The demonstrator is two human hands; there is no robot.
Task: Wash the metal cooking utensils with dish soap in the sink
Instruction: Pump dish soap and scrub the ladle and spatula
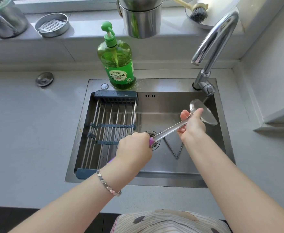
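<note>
Step in hand: You are rubbing down the metal spatula with bare fingers. I judge this to be the scrubbing stage, as no sponge or cloth is showing.
Spatula: It is hanging over the right half of the sink, slanting from near-left up to far-right, with the blade ending below the tap.
Left grip: Your left hand is clenching the purple handle at the near-left end.
Right grip: Your right hand is wrapping the shaft just short of the blade.
Soap: The dish soap bottle is standing on the far rim, left of the tap and well apart from both hands. I cannot tell whether suds are on the metal.
Water: No stream is showing from the tap.
Also here: A drying rack is spanning the sink's left half, and a bent wire piece is lying on the basin floor under the shaft.
Next move: Probably you are heading for the blade itself — slide the right hand further out while the left is keeping the handle steady, then rinse.
</note>
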